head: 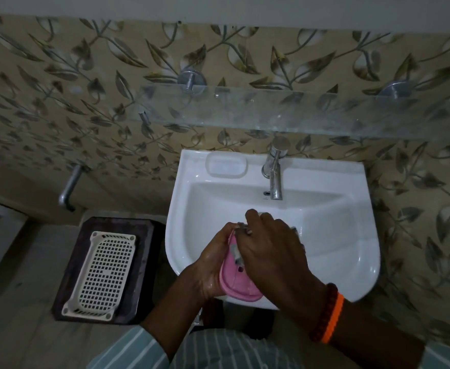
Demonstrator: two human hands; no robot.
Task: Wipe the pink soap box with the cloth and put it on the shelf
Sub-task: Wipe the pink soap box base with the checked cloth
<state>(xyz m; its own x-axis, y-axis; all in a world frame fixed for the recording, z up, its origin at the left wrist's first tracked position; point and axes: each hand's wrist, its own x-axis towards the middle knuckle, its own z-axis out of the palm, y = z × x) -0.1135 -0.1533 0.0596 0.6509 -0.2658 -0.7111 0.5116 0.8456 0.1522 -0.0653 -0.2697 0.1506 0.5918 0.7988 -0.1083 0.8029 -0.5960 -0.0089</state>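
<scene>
Over sink (325,235), left hand (213,265) cups soap box (234,283), right hand (271,251) presses cloth (236,252).

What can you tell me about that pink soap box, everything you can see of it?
The pink soap box is a rounded, oblong piece that looks like smooth plastic with a raised rim. It is held tilted over the near edge of the white sink. The left hand cups its left side; the right hand presses a cloth on its top, hiding the far end.
</scene>
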